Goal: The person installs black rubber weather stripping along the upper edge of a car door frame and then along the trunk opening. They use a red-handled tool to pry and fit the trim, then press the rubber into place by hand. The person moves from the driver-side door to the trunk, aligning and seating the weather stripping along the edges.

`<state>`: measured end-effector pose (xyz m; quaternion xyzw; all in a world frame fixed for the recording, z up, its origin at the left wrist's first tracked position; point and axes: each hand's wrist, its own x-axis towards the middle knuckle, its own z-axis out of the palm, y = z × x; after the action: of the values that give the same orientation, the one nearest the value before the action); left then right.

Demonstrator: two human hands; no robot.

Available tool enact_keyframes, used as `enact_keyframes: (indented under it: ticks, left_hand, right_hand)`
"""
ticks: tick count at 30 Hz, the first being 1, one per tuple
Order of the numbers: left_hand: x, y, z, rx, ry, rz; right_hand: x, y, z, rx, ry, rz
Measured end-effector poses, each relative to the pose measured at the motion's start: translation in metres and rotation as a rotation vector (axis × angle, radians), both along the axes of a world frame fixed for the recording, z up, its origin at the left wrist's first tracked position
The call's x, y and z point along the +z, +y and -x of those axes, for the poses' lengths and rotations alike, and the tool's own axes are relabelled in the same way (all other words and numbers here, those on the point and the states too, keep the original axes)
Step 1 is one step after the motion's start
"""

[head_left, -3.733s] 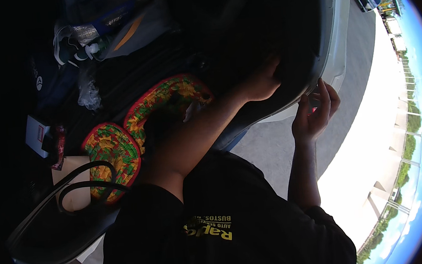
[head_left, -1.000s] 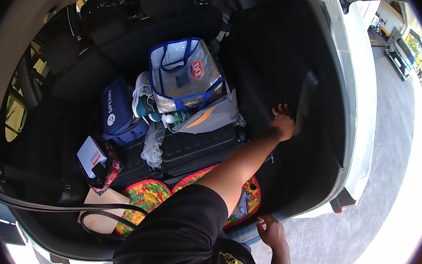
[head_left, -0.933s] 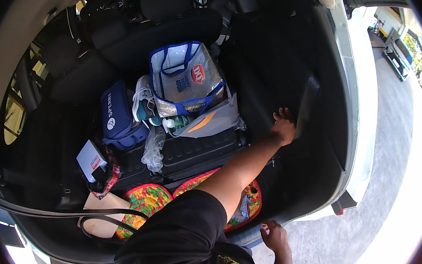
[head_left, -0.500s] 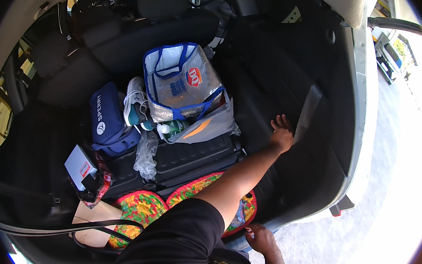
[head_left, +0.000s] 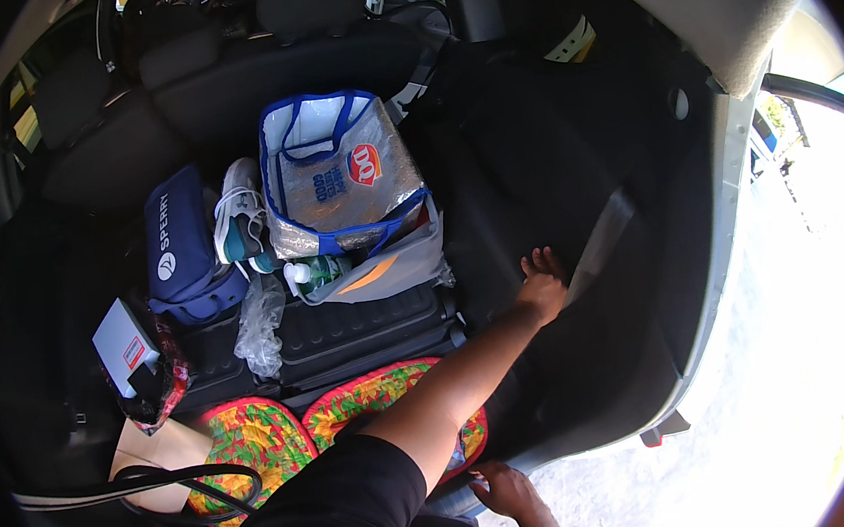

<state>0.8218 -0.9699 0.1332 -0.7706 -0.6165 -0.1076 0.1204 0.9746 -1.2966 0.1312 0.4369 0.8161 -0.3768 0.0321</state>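
Note:
My left arm stretches across the car's cargo area, with my left hand (head_left: 543,288) at the right side of the black floor. Its fingers are extended and slightly apart. A pale grey streak (head_left: 598,248) runs beside it along the side trim; I cannot tell whether it is an object or light. My right hand (head_left: 507,489) is curled low at the rear edge of the cargo area; what its fingers grip, if anything, is hidden. Just left of it lies a colourful quilted piece (head_left: 354,400) with red trim, partly beneath my left forearm. Another quilted piece (head_left: 257,444) lies alongside.
Farther in sit a silver insulated bag (head_left: 335,186) with blue edging, a grey bag (head_left: 393,274) with a green bottle (head_left: 322,270), sneakers (head_left: 237,214) and a navy bag (head_left: 179,245). A pale box (head_left: 126,345), crumpled plastic (head_left: 260,333) and black straps (head_left: 150,481) are at the left.
The view has shifted, so the bags appear farther left. My left hand stays near the right side trim, and my right hand stays curled at the rear edge.

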Motion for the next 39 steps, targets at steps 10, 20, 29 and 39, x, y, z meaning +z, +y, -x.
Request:
enact_keyframes:
  ticks: [10, 20, 29, 39]
  left_hand:
    - [0.206, -0.032, 0.117, -0.212, -0.975, -0.518]
    - [0.371, -0.039, 0.165, -0.766, -0.620, -1.135]
    - [0.354, -0.011, 0.173, -0.902, -0.882, -1.110]
    - [0.343, -0.007, 0.179, -0.946, -0.877, -1.044]
  right_hand:
    - [0.009, 0.014, 0.012, 0.004, 0.089, 0.002]
    - [0.005, 0.024, 0.012, 0.048, 0.031, -0.002]
    - [-0.013, 0.027, 0.019, 0.044, 0.019, -0.041]
    - [-0.018, 0.021, 0.001, -0.047, 0.032, -0.038]
